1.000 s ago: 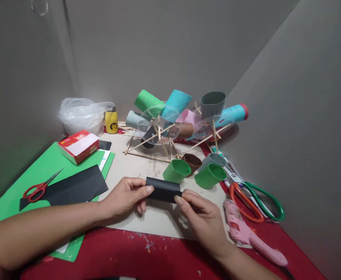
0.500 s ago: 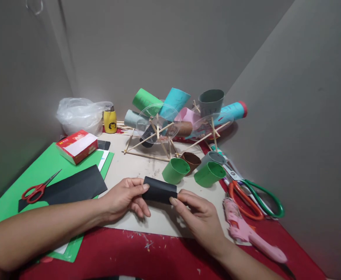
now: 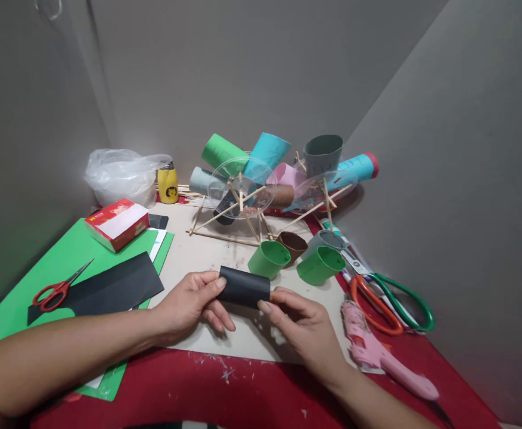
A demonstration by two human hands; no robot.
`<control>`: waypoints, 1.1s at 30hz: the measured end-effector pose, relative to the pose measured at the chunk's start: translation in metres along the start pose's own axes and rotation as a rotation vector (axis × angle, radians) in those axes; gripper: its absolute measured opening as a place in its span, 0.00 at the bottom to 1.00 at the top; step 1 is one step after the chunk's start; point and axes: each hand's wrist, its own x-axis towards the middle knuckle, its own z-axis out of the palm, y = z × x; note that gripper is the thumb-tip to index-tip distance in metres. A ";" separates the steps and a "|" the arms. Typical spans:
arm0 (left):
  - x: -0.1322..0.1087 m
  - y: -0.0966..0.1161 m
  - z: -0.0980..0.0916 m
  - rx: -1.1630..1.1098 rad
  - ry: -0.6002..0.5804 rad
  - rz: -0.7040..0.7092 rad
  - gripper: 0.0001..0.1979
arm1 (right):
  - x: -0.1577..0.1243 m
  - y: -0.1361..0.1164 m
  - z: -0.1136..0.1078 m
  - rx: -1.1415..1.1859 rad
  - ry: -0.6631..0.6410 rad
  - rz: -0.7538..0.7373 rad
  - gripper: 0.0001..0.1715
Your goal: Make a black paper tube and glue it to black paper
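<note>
A rolled piece of black paper (image 3: 245,286), shaped like a short tube, is held up between both hands above the pale board (image 3: 225,345). My left hand (image 3: 201,301) pinches its left end, thumb on top, with the lower fingers loosely extended. At the other end, my right hand (image 3: 303,322) grips the paper between thumb and index finger. Just beyond the roll stand two green paper cups (image 3: 265,262), a brown paper cup (image 3: 293,245) and a grey paper cup (image 3: 328,240).
Behind is a stick frame (image 3: 225,237) with clear discs and several coloured paper tubes. Red scissors (image 3: 58,293) lie on black paper (image 3: 122,283) at left, near a red box (image 3: 117,223). Large scissors (image 3: 377,304) and a pink glue gun (image 3: 377,357) lie at right.
The black roll has turned slightly, and its lower right edge now looks smoother. Both hands keep their hold and have barely shifted.
</note>
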 end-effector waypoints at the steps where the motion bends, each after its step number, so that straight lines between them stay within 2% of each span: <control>1: -0.001 0.000 0.000 0.028 -0.001 0.013 0.25 | 0.001 -0.001 0.000 0.017 -0.004 0.023 0.17; 4: -0.003 -0.001 0.001 0.091 -0.008 0.031 0.27 | 0.002 -0.003 -0.001 0.047 -0.002 0.067 0.20; 8: -0.003 -0.002 0.001 0.089 -0.011 0.019 0.28 | 0.002 -0.005 -0.001 0.014 -0.001 0.045 0.24; 13: -0.002 -0.002 0.000 0.084 -0.027 0.007 0.29 | -0.002 -0.003 -0.001 -0.045 -0.005 -0.098 0.19; 16: -0.003 0.000 0.001 0.133 -0.014 0.050 0.27 | -0.002 -0.001 0.000 -0.057 -0.014 -0.145 0.16; 21: -0.008 0.005 0.005 0.248 0.013 0.238 0.20 | 0.001 0.000 -0.001 0.018 -0.034 -0.113 0.12; 28: -0.016 0.006 0.004 0.743 0.109 0.599 0.15 | 0.003 -0.001 -0.002 0.082 -0.083 -0.061 0.12; 33: -0.017 0.005 0.002 0.917 0.083 0.848 0.12 | 0.003 -0.002 -0.002 0.084 -0.087 -0.116 0.10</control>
